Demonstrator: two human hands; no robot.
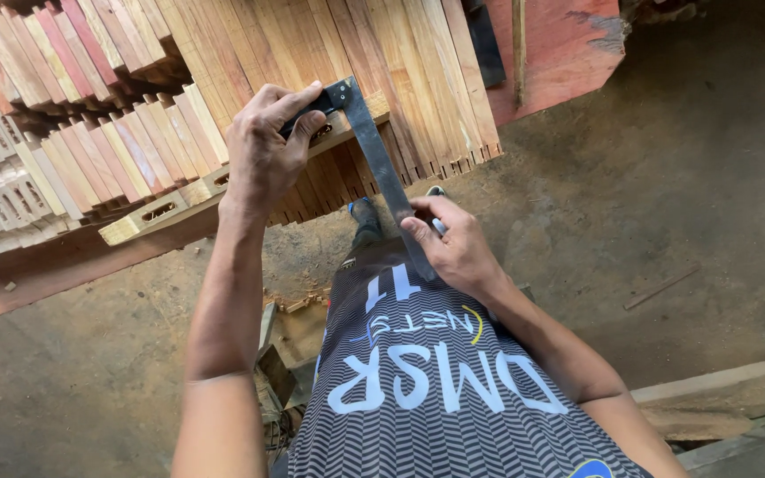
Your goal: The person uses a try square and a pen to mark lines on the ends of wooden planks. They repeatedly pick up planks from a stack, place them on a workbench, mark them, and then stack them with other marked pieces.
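Left hand (263, 150) in a closed grip on the dark stock of a metal square (374, 150), pressed on a slotted batten (179, 202) at the desk (64, 265) edge; right hand (453, 243) pinching the blade's low end, a pen-like thing half hidden in it; stacked slats (135, 142) just behind

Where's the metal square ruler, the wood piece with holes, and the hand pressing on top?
metal try square (381, 164), head view, middle of the grey blade.
slotted wooden piece (159, 212), head view, beside one slot.
left hand (263, 150), head view, back of the hand.
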